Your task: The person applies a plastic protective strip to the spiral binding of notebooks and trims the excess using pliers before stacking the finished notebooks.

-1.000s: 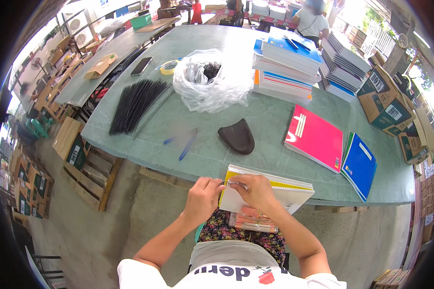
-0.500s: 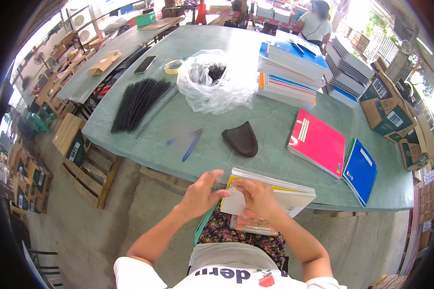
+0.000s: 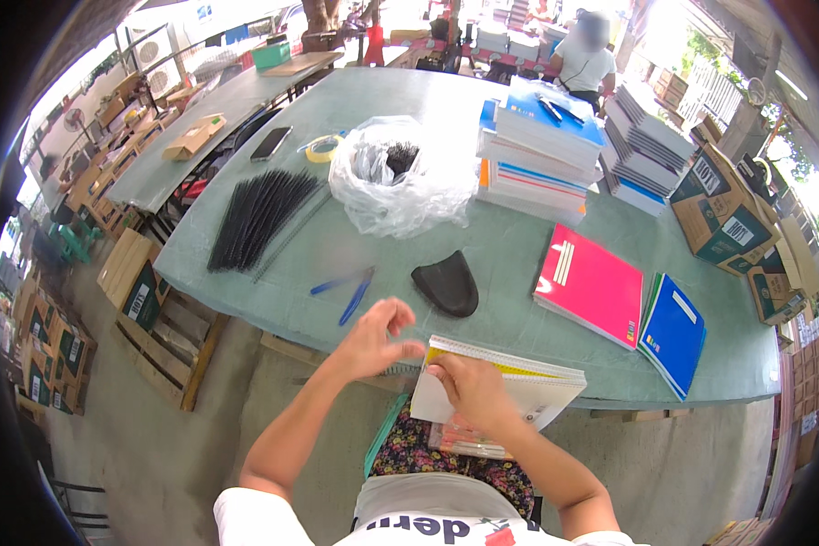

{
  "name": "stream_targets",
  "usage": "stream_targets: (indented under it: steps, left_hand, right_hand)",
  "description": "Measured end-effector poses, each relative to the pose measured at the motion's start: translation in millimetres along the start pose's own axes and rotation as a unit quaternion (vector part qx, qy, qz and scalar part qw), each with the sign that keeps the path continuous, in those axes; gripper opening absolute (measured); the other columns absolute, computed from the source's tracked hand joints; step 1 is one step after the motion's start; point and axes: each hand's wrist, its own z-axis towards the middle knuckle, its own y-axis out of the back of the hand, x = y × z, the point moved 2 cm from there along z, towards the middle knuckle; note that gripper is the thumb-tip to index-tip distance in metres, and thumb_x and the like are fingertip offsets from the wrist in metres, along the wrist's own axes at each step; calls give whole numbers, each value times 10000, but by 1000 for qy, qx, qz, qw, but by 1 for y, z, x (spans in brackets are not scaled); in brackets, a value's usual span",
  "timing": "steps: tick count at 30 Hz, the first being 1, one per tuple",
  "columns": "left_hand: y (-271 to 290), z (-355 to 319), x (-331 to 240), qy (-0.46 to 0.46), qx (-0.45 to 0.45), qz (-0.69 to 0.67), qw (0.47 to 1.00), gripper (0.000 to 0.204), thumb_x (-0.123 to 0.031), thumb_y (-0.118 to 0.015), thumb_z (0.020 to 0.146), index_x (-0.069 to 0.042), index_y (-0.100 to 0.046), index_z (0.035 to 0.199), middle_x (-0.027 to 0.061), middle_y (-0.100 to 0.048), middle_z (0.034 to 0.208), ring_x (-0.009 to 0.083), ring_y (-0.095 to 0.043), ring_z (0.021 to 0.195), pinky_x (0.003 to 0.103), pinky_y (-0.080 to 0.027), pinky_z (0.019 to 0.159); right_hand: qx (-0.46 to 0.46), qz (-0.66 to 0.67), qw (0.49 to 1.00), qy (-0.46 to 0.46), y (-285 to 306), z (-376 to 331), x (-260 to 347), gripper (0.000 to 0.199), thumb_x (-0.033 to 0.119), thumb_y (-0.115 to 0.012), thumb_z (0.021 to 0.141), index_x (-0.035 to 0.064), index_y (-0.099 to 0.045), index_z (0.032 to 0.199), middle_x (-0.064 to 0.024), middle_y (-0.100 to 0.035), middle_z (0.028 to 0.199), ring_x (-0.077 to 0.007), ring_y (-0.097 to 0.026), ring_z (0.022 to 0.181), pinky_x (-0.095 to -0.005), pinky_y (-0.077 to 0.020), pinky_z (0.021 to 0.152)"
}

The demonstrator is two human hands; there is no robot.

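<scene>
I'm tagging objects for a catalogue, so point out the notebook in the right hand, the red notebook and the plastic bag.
Held notebook (image 3: pixel 546 393): head view, on its white face.
Red notebook (image 3: pixel 591 288): head view, middle of its cover.
Plastic bag (image 3: pixel 399 202): head view, crumpled front side.

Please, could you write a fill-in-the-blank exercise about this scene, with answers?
The person's ____ hand lies on the white sheet.
On the table, a red notebook lies beside a blue notebook, to its ____.
The pile of coils left of the plastic bag is ____ in colour.
The two-handled tool has ____ handles.
Missing words: right; left; black; blue.
</scene>
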Motion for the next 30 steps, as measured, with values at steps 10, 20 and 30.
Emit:
stream_targets:
  steps: [10, 20, 30]
  left_hand:
    - [-41, 108, 59, 144, -107, 287, 941, 642, -511, -676, 714, 14, -517, 1048, 220, -589, 925, 316, -592, 897, 400, -458, 774]
    - [35, -44, -83, -210, -252, 111, 938, 391, -92, -642, 760, -92, -571, 1144, 119, -604, 850, 201, -608, 771, 334, -500, 611]
    - [-30, -55, -23, -68, -67, 96, 991, 461, 34, -591, 735, -156, -607, 1155, 74, -616, 718, 197, -572, 642, 317, -492, 588]
  right_hand:
    - [-63, -60, 994, 72, -9, 0, 13, 216, 318, -521, 867, 108, -573, 867, -94, -591, 670, -286, -595, 654, -416, -441, 552]
    - [2, -15, 1000, -14, 25, -20, -16, 161, 243, -618, 794, 86, -595, 824, -105, -618, 722, -300, -602, 662, -416, -465, 580]
    - [-87, -72, 992, -54, 56, -58, -61, 201, 244, -732, 686, 77, -670, 778, -80, -596, 601, -246, -571, 529, -333, -422, 504]
